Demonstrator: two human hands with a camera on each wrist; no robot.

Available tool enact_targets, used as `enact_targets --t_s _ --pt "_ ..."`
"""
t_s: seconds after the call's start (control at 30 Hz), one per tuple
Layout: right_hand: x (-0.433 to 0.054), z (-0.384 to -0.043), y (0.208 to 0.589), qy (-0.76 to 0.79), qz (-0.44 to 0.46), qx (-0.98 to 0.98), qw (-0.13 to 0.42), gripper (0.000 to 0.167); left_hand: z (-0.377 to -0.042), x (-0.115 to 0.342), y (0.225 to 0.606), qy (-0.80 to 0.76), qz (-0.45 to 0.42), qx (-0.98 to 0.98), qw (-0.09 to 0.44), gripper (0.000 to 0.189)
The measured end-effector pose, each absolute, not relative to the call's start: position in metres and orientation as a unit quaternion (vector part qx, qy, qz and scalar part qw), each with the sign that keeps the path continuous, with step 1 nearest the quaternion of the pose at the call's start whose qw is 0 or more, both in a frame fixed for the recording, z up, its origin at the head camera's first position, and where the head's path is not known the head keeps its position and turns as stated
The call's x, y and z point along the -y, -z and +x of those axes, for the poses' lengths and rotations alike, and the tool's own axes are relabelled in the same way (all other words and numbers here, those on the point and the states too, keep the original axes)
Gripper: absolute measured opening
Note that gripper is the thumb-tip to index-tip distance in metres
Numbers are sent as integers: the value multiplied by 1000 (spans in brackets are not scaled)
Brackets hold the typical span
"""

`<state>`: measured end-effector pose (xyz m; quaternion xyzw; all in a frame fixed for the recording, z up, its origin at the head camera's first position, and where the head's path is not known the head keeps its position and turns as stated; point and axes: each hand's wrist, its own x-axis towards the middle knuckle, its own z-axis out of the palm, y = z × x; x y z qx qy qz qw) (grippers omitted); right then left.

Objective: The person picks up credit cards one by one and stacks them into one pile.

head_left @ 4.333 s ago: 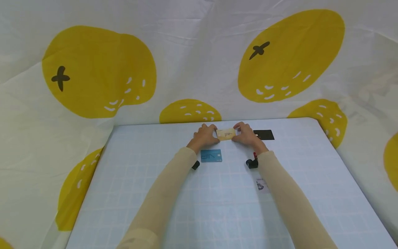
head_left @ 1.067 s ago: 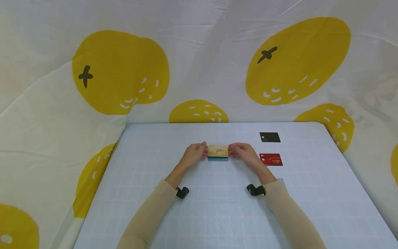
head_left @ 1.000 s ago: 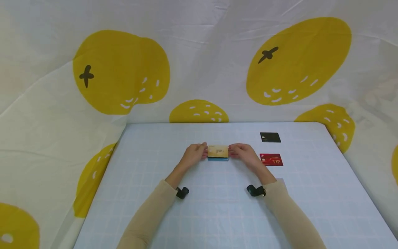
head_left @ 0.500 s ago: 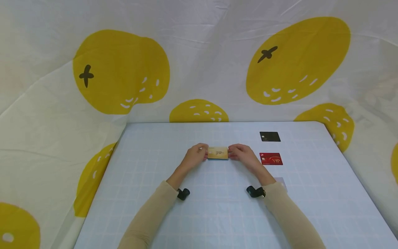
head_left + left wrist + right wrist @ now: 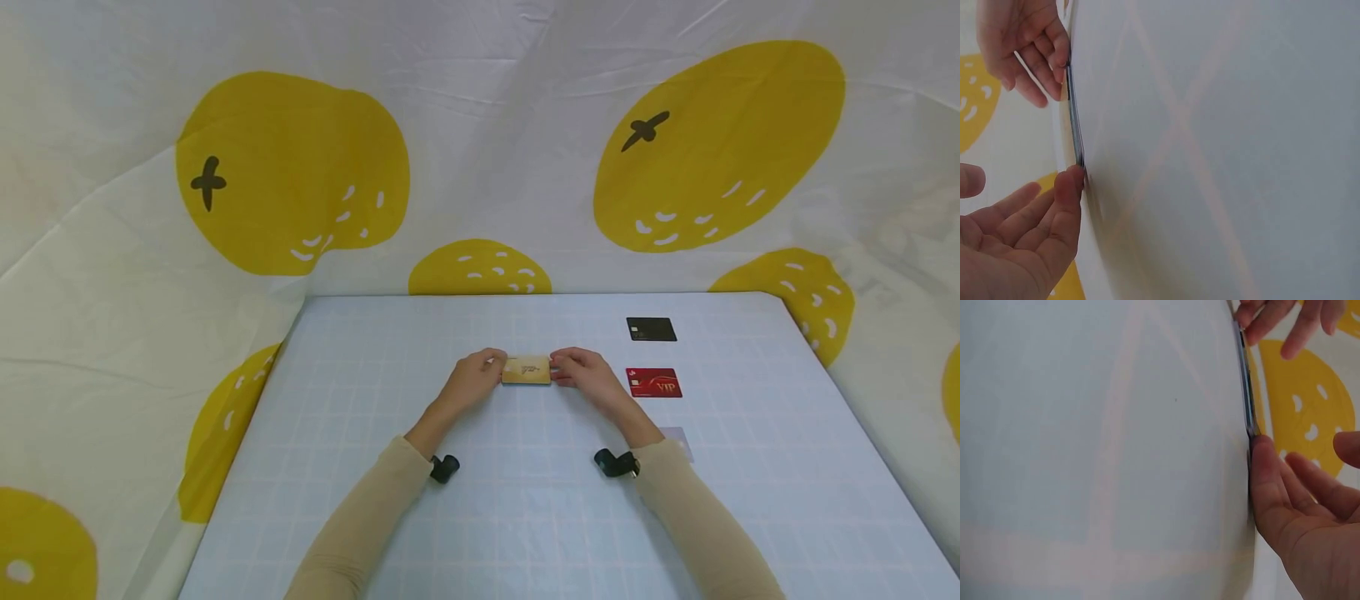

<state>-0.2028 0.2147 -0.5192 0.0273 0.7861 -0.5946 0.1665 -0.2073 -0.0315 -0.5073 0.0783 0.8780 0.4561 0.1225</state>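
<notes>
A gold card (image 5: pixel 527 369) lies on top of a small stack of cards mid-table, with a thin dark edge showing at its near side. Seen edge-on in the left wrist view, the stack (image 5: pixel 1076 128) has several layers, one of them bluish. My left hand (image 5: pixel 472 379) touches the stack's left end with its fingertips. At the right end, the fingertips of my right hand (image 5: pixel 591 377) rest against the short edge. Both thumbs stand apart from the cards in the wrist views, the right hand's fingers (image 5: pixel 1265 465) meeting the stack's corner.
To the right lie a black card (image 5: pixel 652 329) and, nearer, a red VIP card (image 5: pixel 655 383). A pale card (image 5: pixel 679 440) is partly hidden by the right sleeve. All rest on a light blue checked tablecloth (image 5: pixel 525 517), with a fruit-print cloth (image 5: pixel 487 150) hanging behind.
Both hands brought the gold card from the table's back toward me onto the blue card. The blue strip then showing at its near edge is now covered as the cards line up.
</notes>
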Motion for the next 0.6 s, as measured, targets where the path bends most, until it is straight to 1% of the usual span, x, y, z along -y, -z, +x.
enact_targets --t_s 0.37,0.6 --pt "-214 -201 519 580 24 -796 169 43 -203 30 505 -450 98 -879 123 55" --pt "-214 -201 518 583 23 -794 168 43 -201 28 503 -436 116 -885 117 57"
